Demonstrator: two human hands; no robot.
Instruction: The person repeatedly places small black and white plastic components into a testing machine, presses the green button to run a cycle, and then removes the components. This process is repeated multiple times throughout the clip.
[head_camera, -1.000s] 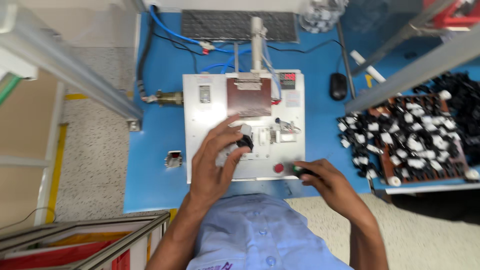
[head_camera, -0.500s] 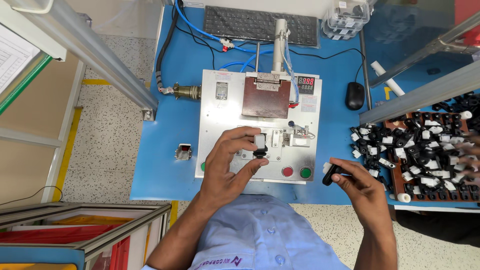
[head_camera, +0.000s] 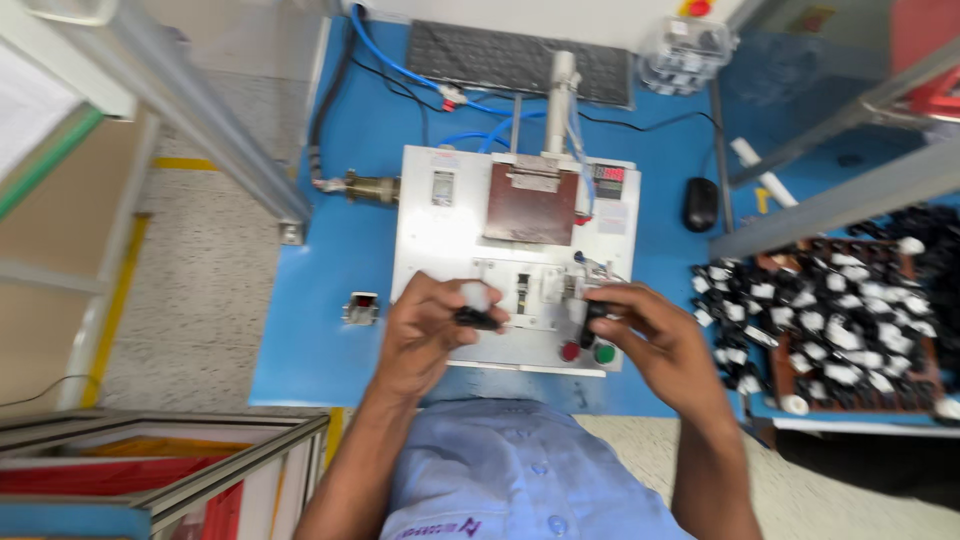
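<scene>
Left hand pinching a small black part over the white fixture plate, right hand at three o'clock gripping another black part, tray of black parts further right

Looked like a factory assembly station imo: blue workbench w/ a white test fixture, air hoses, tray of small black parts.
</scene>
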